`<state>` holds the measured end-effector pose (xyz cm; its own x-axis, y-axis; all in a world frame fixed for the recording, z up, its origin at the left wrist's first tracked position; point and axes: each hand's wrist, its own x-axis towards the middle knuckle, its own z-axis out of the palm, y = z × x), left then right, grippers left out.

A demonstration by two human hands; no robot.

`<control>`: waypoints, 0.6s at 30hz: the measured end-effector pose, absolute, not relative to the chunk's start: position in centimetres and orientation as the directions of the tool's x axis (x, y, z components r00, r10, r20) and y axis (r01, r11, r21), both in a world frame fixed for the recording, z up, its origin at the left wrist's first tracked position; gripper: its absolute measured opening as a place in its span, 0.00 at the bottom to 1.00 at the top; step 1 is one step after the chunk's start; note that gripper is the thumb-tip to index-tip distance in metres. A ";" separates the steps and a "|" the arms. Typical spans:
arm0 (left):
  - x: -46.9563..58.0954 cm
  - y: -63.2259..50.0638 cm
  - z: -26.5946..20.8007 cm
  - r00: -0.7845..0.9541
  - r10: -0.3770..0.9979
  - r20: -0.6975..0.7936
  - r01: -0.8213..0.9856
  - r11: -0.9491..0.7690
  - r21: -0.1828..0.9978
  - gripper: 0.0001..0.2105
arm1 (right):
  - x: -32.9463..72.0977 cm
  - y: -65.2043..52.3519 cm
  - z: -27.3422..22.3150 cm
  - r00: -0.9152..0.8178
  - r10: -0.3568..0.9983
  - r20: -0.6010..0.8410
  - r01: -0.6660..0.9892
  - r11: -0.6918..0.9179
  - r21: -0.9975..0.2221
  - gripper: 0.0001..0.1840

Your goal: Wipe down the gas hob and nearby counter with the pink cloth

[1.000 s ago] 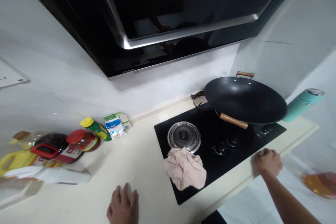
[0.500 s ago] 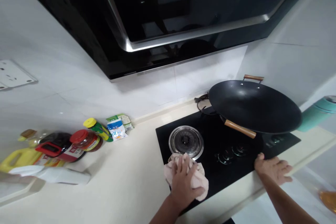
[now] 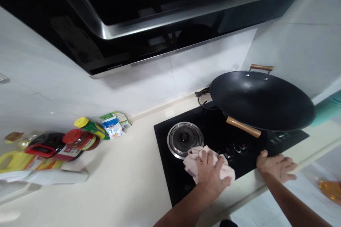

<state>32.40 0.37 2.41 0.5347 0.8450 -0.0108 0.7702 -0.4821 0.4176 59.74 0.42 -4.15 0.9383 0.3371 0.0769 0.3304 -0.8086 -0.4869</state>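
A pale pink cloth (image 3: pixel 192 165) lies bunched on the black glass cooktop (image 3: pixel 170 181), just in front of the round left burner (image 3: pixel 185 140). My left hand (image 3: pixel 210 175) presses down on this cloth, its fingers curled over the top. At the cooktop's front edge, my right hand (image 3: pixel 277 166) rests on the counter with fingers spread, holding nothing. A large black wok (image 3: pixel 261 103) with wooden handles sits over the right side of the cooktop. Control knobs (image 3: pixel 241 146) show between the cloth and the wok.
Along the wall at left stand a red-lidded jar (image 3: pixel 81 139), a yellow-capped green bottle (image 3: pixel 92 127), small packets (image 3: pixel 114 127) and several bottles. A black range hood (image 3: pixel 160 32) overhangs the cooktop. Behind my right hand, a teal container (image 3: pixel 329 110) stands by the wall.
My left hand has slid the cloth rightward across the cooktop, away from the left burner towards the knobs. My right hand stays at the counter edge. The view has shifted slightly.
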 end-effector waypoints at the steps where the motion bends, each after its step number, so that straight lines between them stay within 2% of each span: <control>1: 33.2 0.4 2.2 0.554 0.833 0.001 0.754 -0.502 0.425 0.38 | 59.8 0.4 -4.3 0.937 0.340 0.082 0.335 -0.805 -0.489 0.41; 6: 32.3 -0.5 1.0 0.533 0.844 0.057 0.730 -0.493 0.473 0.35 | 60.4 0.1 -4.9 0.932 0.356 0.073 0.348 -0.814 -0.465 0.42; 9: 28.6 -2.4 0.4 0.478 0.875 0.078 0.762 -0.457 0.460 0.35 | 60.4 0.1 -4.8 0.932 0.358 0.058 0.341 -0.811 -0.475 0.42; 16: 18.1 -8.5 0.5 0.199 0.965 0.174 0.946 -0.235 0.222 0.41 | 60.1 -0.1 -4.5 0.922 0.381 0.064 0.364 -0.803 -0.472 0.41; 18: 16.3 -8.7 0.8 0.158 0.973 0.171 0.967 -0.188 0.174 0.38 | 60.0 0.0 -4.6 0.922 0.378 0.084 0.370 -0.796 -0.479 0.41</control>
<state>16.26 -8.72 0.83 0.1579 0.9725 0.1710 0.9667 -0.1875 0.1738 60.04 -0.04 -4.57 0.9220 0.3780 0.0838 0.3699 -0.7959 -0.4794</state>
